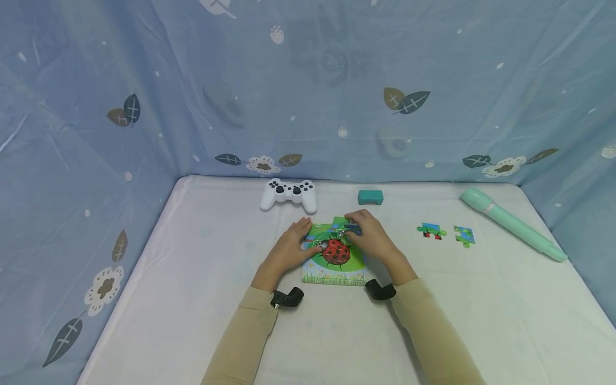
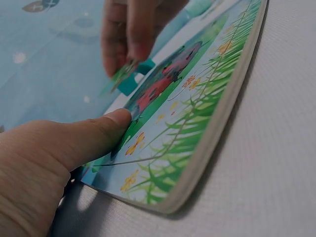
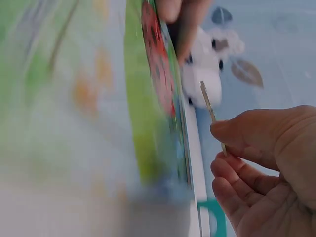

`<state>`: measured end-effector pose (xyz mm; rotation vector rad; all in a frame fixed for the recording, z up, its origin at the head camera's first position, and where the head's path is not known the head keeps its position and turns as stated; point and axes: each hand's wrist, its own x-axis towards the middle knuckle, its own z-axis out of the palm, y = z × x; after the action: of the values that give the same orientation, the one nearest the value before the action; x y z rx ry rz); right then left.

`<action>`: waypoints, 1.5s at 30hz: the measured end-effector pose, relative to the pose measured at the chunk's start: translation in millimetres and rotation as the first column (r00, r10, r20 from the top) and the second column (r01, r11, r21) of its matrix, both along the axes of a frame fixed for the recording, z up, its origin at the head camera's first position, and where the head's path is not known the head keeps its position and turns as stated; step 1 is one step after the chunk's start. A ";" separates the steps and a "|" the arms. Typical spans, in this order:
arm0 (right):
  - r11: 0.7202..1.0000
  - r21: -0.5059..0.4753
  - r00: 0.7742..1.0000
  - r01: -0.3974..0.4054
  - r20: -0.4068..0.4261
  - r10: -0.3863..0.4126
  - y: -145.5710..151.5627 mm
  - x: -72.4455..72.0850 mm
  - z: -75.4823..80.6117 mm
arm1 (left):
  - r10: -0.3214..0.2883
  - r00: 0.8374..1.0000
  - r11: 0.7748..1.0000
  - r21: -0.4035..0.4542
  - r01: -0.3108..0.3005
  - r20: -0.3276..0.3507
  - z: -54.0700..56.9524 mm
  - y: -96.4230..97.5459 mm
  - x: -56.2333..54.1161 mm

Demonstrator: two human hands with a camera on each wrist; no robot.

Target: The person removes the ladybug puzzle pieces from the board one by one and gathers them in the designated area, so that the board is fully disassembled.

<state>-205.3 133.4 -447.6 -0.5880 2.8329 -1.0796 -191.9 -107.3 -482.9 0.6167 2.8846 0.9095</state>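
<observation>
A jigsaw puzzle with a red ladybug lies on the white cloth. My left hand rests on its left side, the thumb stretched over the picture. The other left fingers reach the upper left corner in the head view. Above the upper right part, my right hand pinches a puzzle piece between thumb and fingertips. That piece is seen edge-on in the right wrist view, raised off the board. Part of the upper right of the puzzle is hidden by the right hand.
Two loose puzzle pieces, one with red and blue and one with blue and green, lie to the right. Behind stand a white game controller and a teal block. A mint-green microphone-shaped object lies far right.
</observation>
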 end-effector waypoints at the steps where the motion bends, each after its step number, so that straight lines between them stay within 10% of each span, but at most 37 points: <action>1: 1.000 -0.006 1.000 0.011 -0.002 -0.011 6.1 -0.2 -1.0 | 0.002 1.000 1.000 -0.002 -0.002 0.001 0.2 0.1 0.1; 18: 0.992 0.010 0.992 0.124 0.024 -0.125 108.0 2.6 -8.9 | 0.011 1.000 1.000 -0.004 -0.011 0.016 -1.4 0.2 0.9; 45: 0.980 0.041 0.980 0.194 0.037 -0.195 115.6 2.7 -14.9 | 0.016 0.999 1.000 0.009 -0.016 0.039 0.2 0.9 0.5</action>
<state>-202.6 249.0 -462.6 -0.2871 2.9159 -1.0499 -191.4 -106.4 -482.7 0.5706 2.8563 0.9267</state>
